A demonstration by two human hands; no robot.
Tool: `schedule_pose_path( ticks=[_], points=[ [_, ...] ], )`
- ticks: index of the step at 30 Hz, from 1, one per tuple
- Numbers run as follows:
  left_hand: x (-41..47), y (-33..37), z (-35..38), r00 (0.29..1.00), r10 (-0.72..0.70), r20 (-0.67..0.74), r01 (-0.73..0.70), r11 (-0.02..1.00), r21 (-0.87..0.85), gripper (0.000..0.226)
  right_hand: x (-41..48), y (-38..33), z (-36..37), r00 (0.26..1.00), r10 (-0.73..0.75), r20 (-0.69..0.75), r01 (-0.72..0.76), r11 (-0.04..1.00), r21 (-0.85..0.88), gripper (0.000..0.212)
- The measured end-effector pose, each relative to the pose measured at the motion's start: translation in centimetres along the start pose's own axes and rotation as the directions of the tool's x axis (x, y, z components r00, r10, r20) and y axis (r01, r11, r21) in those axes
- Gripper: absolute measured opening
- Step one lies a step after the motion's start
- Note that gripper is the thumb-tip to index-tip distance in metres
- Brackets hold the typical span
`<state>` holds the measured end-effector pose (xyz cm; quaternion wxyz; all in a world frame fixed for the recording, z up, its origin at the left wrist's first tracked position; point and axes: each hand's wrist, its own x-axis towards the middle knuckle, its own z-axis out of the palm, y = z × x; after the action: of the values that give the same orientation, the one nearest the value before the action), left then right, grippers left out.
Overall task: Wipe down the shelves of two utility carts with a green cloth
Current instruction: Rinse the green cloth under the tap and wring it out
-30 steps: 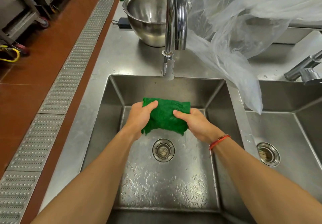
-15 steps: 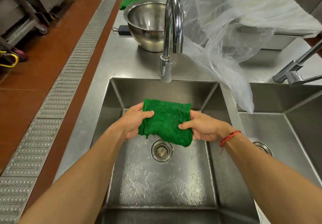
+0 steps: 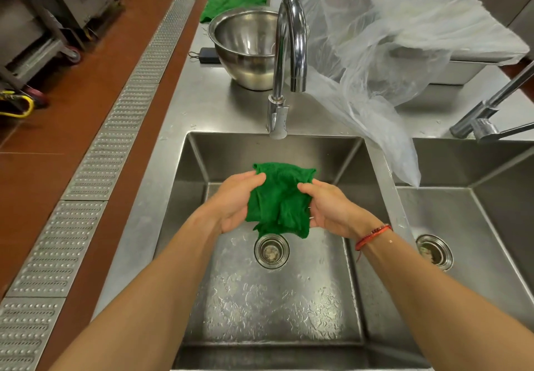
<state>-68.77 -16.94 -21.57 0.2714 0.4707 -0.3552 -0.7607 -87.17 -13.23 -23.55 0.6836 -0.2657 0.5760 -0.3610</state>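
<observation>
- We hold the green cloth [image 3: 278, 200] over the sink [image 3: 274, 307], just above the drain [image 3: 271, 250]. Our guess is that this keeps drips in the basin.
- The tap [image 3: 289, 52] shows no running water.
- Left hand [image 3: 234, 201] grips the cloth's left edge, thumb across the front and fingers curled behind.
- Right hand [image 3: 329, 208] grips the right edge, thumb pressed on the front.
- The cloth is bunched between our hands, with the lower corner hanging free.
- We judge this is cloth prep, probably wringing, with wiping not yet begun.
</observation>
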Motion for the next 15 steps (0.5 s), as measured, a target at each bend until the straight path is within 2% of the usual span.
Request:
schedule_pose_path(
  ticks=[3, 6, 9, 12, 13, 15],
  points=[
    [-0.1, 0.2, 1.1, 0.997, -0.026, 0.068, 0.022, 0.999, 0.047, 0.034, -0.1, -0.3, 1.5, 0.999, -0.053, 0.0, 0.053, 0.997, -0.058, 0.02],
    [0.1, 0.4, 1.1, 0.999, 0.033, 0.003, -0.033, 0.985, 0.17, 0.023, 0.1, -0.3, 1.8, 0.991, -0.133, -0.03, 0.128, 0.982, -0.137, 0.023],
    [0.7, 0.2, 0.1, 0.989, 0.077, -0.125, -0.047, 0.972, 0.232, 0.052, 0.1, -0.4, 1.3, 0.981, -0.176, -0.077, 0.159, 0.969, -0.189, 0.024],
    [1.1, -0.3, -0.6, 0.986, 0.054, -0.16, -0.012, 0.967, 0.254, 0.066, -0.4, -1.0, 0.7, 0.988, -0.154, -0.021, 0.15, 0.98, -0.131, 0.027],
    [1.2, -0.5, -0.6, 0.987, 0.039, -0.156, 0.001, 0.969, 0.249, 0.063, -0.5, -1.3, 0.5, 0.989, -0.143, 0.02, 0.145, 0.983, -0.11, 0.029],
    [1.2, -0.9, -0.5, 0.989, 0.036, -0.146, -0.001, 0.973, 0.232, 0.043, -0.8, -1.7, 0.0, 0.987, -0.124, 0.101, 0.133, 0.988, -0.083, 0.035]
  ],
)
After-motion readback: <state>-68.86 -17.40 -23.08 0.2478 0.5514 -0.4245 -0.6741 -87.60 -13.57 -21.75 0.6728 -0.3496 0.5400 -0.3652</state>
